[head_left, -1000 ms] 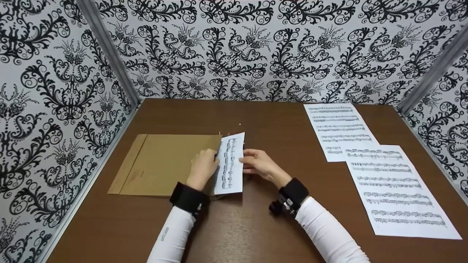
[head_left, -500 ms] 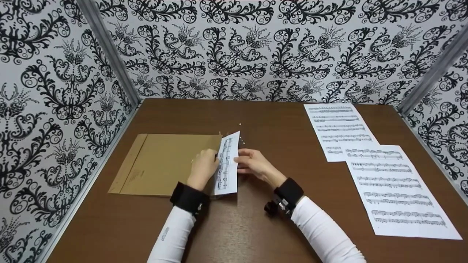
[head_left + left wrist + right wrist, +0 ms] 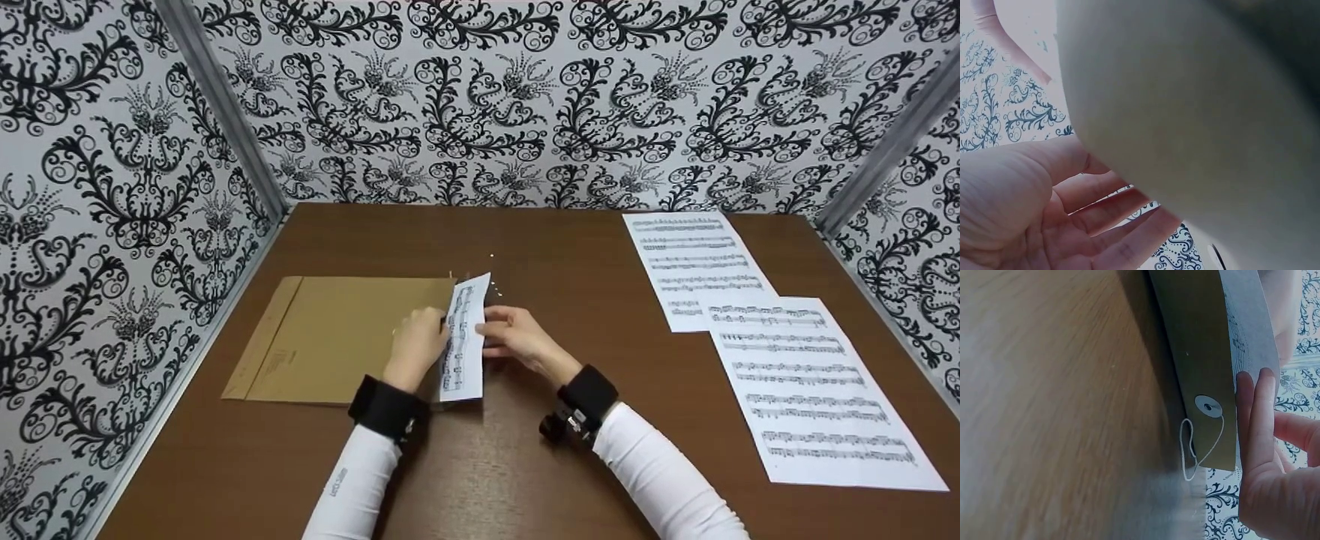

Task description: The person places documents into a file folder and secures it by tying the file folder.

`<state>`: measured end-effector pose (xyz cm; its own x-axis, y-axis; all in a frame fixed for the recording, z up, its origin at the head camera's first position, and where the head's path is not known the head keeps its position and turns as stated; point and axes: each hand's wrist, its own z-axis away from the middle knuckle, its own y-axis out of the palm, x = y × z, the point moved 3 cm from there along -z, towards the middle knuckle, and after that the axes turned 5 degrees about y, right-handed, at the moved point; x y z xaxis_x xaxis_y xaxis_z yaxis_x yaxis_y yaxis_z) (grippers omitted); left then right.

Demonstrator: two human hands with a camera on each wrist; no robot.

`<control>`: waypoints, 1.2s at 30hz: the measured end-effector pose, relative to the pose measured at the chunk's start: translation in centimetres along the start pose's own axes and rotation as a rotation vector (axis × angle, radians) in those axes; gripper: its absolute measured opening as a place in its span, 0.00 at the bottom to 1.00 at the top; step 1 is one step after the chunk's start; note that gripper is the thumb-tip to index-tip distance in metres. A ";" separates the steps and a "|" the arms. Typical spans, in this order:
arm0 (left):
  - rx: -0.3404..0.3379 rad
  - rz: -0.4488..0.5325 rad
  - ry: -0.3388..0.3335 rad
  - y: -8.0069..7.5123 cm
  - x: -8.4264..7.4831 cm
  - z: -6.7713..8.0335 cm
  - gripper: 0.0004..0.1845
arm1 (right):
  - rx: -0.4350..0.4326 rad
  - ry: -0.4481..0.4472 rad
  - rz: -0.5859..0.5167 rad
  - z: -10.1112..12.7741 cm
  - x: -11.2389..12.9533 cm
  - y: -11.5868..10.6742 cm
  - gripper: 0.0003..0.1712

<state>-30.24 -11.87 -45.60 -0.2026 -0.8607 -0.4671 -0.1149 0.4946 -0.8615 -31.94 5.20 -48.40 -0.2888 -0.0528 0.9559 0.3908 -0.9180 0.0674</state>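
A brown string-tie envelope (image 3: 337,337) lies flat on the table, its open end to the right. My left hand (image 3: 418,341) grips the edge of that open end; in the left wrist view the fingers (image 3: 1109,211) reach behind the blurred envelope panel (image 3: 1196,129). A sheet of music (image 3: 463,345) stands partly inside the envelope, its right part sticking out and bent upward. My right hand (image 3: 517,337) pinches the sheet's right edge between thumb and fingers. The right wrist view shows the envelope's round button (image 3: 1208,406) with a loose white string (image 3: 1188,455) beneath the sheet.
Two more music sheets lie at the right, the upper sheet (image 3: 690,262) partly under the lower sheet (image 3: 817,390). Tiny white bits (image 3: 496,289) lie on the brown table (image 3: 480,480) beyond the right hand. Patterned walls (image 3: 495,105) enclose the back and sides.
My right hand has moved slightly left with the sheet, and less of the sheet shows outside the envelope. The left hand has stayed in place on the envelope.
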 end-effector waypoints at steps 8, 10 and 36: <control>-0.003 0.004 0.002 0.0 0.0 0.0 0.08 | -0.071 0.034 -0.022 -0.7 -0.9 0.0 0.23; 0.001 -0.003 -0.003 -0.1 0.0 0.0 0.08 | -0.093 0.043 -0.024 -0.8 -1.0 0.1 0.24; -0.016 -0.003 0.027 -0.5 -0.3 0.2 0.06 | -0.199 0.044 0.009 -2.2 -0.8 2.6 0.27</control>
<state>-29.93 -11.85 -45.10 -0.2284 -0.8589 -0.4584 -0.1311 0.4937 -0.8597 -32.65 2.01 -49.59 -0.3261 -0.0745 0.9424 0.2140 -0.9768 -0.0031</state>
